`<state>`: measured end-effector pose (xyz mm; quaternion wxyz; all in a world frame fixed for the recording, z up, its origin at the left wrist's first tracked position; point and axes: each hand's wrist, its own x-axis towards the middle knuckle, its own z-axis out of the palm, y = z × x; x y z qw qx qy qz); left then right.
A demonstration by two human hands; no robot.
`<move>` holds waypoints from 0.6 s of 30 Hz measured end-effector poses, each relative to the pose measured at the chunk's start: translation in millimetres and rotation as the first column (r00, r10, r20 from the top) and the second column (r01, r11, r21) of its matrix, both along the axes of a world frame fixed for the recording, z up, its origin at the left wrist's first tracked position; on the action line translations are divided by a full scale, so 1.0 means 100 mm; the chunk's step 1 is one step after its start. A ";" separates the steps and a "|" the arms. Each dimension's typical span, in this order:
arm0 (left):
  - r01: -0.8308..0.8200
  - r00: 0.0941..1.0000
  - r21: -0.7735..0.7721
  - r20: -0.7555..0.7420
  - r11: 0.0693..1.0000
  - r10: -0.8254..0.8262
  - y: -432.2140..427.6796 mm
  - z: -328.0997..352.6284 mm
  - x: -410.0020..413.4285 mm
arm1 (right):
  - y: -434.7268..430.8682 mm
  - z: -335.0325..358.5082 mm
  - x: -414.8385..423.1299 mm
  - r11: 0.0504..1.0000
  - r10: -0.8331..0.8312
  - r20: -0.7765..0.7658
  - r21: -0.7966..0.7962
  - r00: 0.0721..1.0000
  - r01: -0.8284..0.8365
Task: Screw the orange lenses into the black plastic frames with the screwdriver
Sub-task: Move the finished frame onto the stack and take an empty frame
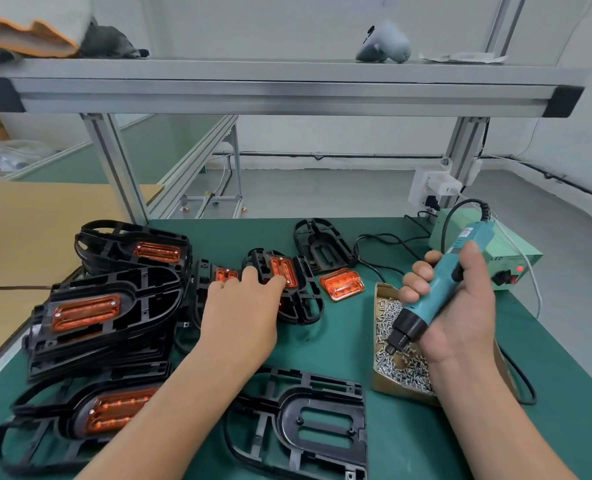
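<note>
My right hand is clenched around the teal screwdriver, its black tip angled down into the cardboard box of screws just under my fingers. My left hand lies released, fingers straight, fingertips resting on a black frame that has an orange lens set in it. Between my hands a loose orange lens lies on the green worktop. Beyond it sits an empty frame, and a second empty frame lies between my forearms. Left of my left hand are stacked frames with lenses fitted.
</note>
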<state>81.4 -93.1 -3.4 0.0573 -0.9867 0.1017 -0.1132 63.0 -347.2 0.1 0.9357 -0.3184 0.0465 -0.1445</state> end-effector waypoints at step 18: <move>0.055 0.996 -0.086 0.079 0.995 -0.048 -0.05 -0.13 0.01 | 0.01 0.01 -0.01 1.000 -0.005 -0.008 -0.003 1.000 0.005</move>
